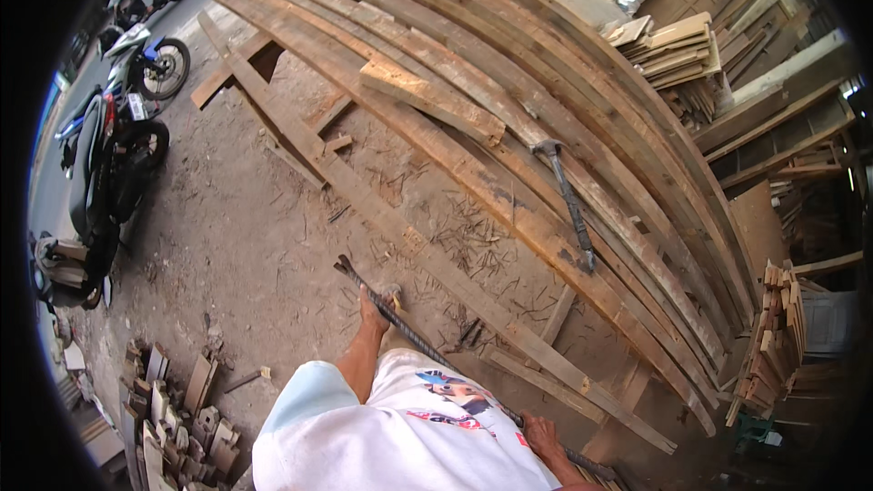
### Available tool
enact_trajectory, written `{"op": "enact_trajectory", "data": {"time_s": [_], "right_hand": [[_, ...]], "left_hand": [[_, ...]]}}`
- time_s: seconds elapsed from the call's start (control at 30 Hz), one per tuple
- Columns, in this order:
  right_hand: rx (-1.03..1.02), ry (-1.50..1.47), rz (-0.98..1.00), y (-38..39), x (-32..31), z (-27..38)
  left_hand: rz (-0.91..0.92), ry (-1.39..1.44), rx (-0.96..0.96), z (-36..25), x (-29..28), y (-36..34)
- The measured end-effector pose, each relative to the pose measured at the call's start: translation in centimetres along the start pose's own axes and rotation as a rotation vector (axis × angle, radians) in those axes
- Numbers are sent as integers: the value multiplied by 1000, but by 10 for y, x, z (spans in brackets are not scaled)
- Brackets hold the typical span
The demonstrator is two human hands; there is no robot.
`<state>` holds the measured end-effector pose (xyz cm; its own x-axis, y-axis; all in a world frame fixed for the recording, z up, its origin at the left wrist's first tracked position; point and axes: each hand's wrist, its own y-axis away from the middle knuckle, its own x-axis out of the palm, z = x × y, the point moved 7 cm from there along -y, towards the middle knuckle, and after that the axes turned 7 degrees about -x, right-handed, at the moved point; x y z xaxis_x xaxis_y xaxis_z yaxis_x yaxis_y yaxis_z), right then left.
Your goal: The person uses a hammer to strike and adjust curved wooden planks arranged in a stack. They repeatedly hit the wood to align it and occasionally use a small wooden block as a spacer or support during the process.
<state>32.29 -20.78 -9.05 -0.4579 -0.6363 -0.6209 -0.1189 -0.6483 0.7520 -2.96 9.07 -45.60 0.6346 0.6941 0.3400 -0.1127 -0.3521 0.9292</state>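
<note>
Head view: one long, dark, ribbed metal bar (420, 342) with a forked tip, slanting from 8 o'clock to 5 o'clock, gripped in my left hand (371, 309) near the fork at 7 o'clock and in my right hand (543, 436), closed round its lower length at 5 o'clock. Also present: long brown wooden beams (546, 68) side by side at 1 o'clock, one dark-handled metal hammer (567, 191) resting on them at 3 o'clock, and one parked black motorcycle (95, 168) at 9 o'clock.
</note>
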Motion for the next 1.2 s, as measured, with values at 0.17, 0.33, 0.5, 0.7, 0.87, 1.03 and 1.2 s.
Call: {"op": "enact_trajectory", "data": {"time_s": [0.17, 0.33, 0.5, 0.7, 0.87, 1.03, 1.2], "right_hand": [[41, -30, -86, 68, 40, 0], [57, 38, -99, 81, 22, -22], [109, -28, -103, 93, 74, -62], [-78, -133, -271, 116, 117, -86], [-75, -241, -303, 131, 98, -80], [24, -256, -156, 144, 131, -115], [-29, -93, -117, 141, 67, -89]], "left_hand": [[224, -118, 265, -84, 40, 43], [364, -343, 434, -119, 13, 49], [432, -864, 482, -59, 62, 95], [117, -964, 694, -63, 99, 139], [-237, -844, 20, 119, -26, 99], [77, -316, -201, 228, -42, 143], [291, -252, 79, 148, 45, 250]]}}
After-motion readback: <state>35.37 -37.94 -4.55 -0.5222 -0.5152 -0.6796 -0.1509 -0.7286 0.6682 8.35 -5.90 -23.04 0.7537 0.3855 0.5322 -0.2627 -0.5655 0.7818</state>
